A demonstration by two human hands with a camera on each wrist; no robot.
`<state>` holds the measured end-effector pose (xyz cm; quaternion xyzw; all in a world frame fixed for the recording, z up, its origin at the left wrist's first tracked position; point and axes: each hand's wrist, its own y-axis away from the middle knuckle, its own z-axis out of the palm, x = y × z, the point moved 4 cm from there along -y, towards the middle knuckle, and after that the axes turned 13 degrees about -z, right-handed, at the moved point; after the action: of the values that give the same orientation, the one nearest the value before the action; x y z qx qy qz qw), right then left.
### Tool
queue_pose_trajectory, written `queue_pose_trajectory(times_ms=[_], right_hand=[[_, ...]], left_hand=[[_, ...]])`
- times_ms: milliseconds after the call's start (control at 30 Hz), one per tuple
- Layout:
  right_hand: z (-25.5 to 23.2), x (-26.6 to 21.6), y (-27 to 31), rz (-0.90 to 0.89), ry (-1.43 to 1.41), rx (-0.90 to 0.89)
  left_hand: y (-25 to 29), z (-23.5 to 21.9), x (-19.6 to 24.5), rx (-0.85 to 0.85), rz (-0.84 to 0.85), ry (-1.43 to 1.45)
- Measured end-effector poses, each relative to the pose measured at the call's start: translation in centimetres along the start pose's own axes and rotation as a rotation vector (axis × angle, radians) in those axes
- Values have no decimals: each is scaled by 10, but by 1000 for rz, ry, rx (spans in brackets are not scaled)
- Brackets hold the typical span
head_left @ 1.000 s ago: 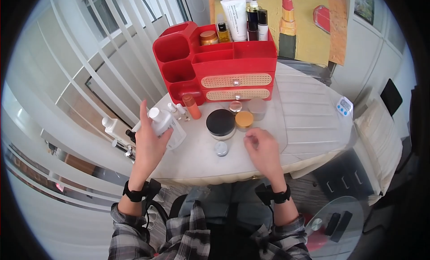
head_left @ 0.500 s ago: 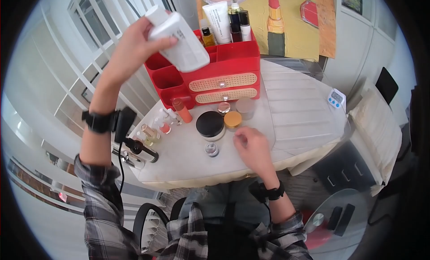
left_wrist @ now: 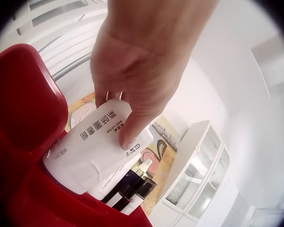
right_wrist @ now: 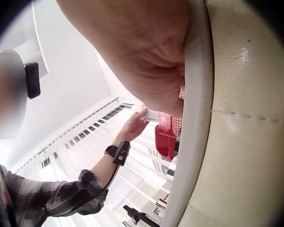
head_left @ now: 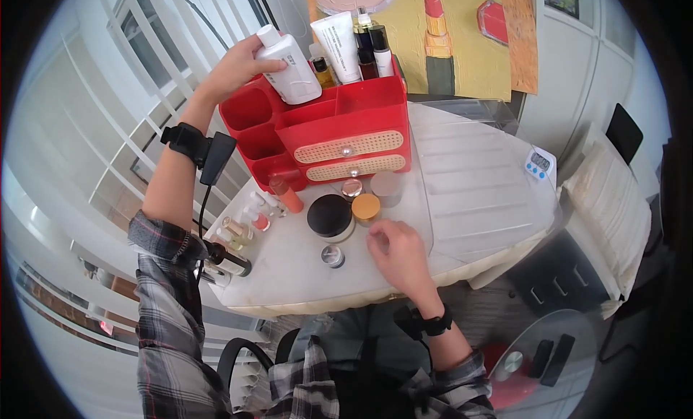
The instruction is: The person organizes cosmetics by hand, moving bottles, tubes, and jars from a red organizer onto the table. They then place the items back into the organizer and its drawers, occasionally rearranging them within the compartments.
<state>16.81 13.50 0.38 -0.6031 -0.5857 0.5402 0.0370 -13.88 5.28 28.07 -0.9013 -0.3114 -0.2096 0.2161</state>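
Note:
My left hand [head_left: 234, 71] grips a white body lotion bottle [head_left: 297, 78], with the thumb across its front. The bottle leans slightly over the upper level of the red makeup organizer [head_left: 317, 123]. In the left wrist view, the lower end of the lotion bottle [left_wrist: 80, 163] sits at the red compartment wall, beside a white squeeze tube and dark bottles. My right hand [head_left: 401, 254] rests at the table's front edge with loosely curled fingers and nothing in it. Close to it stand a gold-lidded jar [head_left: 366, 208] and a black-lidded jar [head_left: 330, 215].
A small silver-lidded pot [head_left: 332, 256] stands near the front. Nail polish bottles [head_left: 258, 218], an orange tube [head_left: 287, 195] and a dark bottle [head_left: 229, 260] line the left side. A white timer [head_left: 540, 163] lies at the right, past a clear ridged sheet [head_left: 476, 188].
My left hand has lifted the lotion bottle from the table's left side, then lowered it at the organizer's top. The right hand stays by the front edge.

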Motion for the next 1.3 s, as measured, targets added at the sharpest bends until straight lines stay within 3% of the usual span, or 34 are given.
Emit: queue_pose_trajectory(times_ms=[300, 700, 833, 933, 1033, 1133, 1233, 1300], right_hand=[[1, -3, -1, 25, -18, -7], [1, -3, -1, 30, -23, 4], [2, 0, 0, 26, -9, -34], [1, -4, -1, 23, -32, 10], [3, -1, 0, 44, -39, 7], [4, 2, 1, 46, -35, 7], [4, 0, 0, 43, -16, -11], [5, 1, 1, 33, -17, -12]], left_hand=[[13, -7, 10, -69, -149, -99], [10, 14, 9, -184, -171, 1], [6, 18, 3, -124, -181, -44], [8, 22, -1, -109, -95, -33], [21, 22, -4, -3, -85, 5], [46, 1, -11, 475, 183, -136], [114, -2, 1, 525, 197, -104], [165, 7, -7, 500, 181, -247]])
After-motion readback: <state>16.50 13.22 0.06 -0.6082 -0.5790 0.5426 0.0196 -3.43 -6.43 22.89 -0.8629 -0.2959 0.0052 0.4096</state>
